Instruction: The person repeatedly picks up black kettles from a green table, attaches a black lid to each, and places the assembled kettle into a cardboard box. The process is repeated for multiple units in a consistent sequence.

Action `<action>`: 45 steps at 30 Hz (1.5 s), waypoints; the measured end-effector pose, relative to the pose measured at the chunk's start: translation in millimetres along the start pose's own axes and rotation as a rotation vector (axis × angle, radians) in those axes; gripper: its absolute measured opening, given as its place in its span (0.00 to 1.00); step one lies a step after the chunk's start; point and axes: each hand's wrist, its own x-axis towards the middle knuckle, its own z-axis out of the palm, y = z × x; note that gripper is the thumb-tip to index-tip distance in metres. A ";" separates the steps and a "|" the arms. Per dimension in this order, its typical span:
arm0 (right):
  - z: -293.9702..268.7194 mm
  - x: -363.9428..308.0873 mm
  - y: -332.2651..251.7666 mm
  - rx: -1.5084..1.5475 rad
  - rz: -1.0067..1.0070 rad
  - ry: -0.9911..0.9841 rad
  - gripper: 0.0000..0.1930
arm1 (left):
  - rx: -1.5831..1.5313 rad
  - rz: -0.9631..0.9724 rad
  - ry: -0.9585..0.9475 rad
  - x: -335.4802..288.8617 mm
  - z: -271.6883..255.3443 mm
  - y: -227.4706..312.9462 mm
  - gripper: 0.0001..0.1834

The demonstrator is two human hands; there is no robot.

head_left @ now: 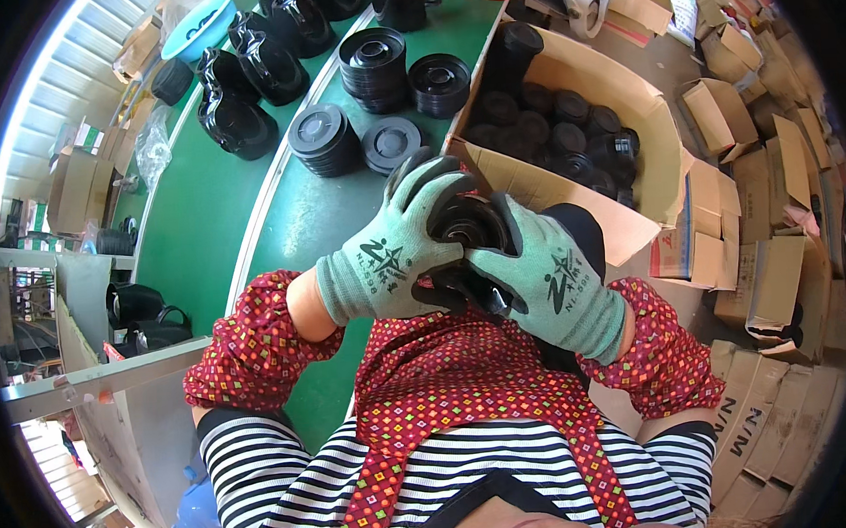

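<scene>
Both of my hands wear green knit gloves with dark coated fingers. Between them, close to my apron, they hold a glossy black round plastic part (469, 229) with a ringed centre. My left hand (408, 241) curls over its left side, thumb pressed on the front. From the other side my right hand (546, 268) grips it, thumb across the lower front. The part's underside and most of its far edge are hidden by the fingers. Just beyond my left hand lie stacks of black round lids (323, 136) on the green table.
To the right stands an open cardboard box (659, 150) of black cylindrical parts. Glossy black housings (237, 112) and ringed discs (374, 68) stand on the green table (280, 223). A blue basin (200, 26) sits far left. Cartons (778, 286) crowd the right side.
</scene>
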 end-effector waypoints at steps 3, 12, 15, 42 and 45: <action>-2.8 -0.2 0.0 -0.059 -0.007 -0.035 0.20 | 0.003 -0.019 -0.006 0.4 3.0 1.6 0.32; 20.4 -58.1 26.9 1.069 0.477 0.419 0.54 | -0.030 -0.098 0.427 2.9 13.0 14.8 0.73; 58.0 -84.9 39.7 0.460 0.487 0.244 0.37 | 0.003 -0.128 0.532 4.9 21.1 32.8 0.81; 39.4 -59.3 86.7 0.377 0.323 0.112 0.15 | -0.945 -1.214 0.366 -100.8 42.9 -34.5 0.38; -4.3 -11.4 82.1 1.067 0.464 -0.015 0.23 | -0.994 -1.170 0.258 -38.4 13.9 -31.8 0.39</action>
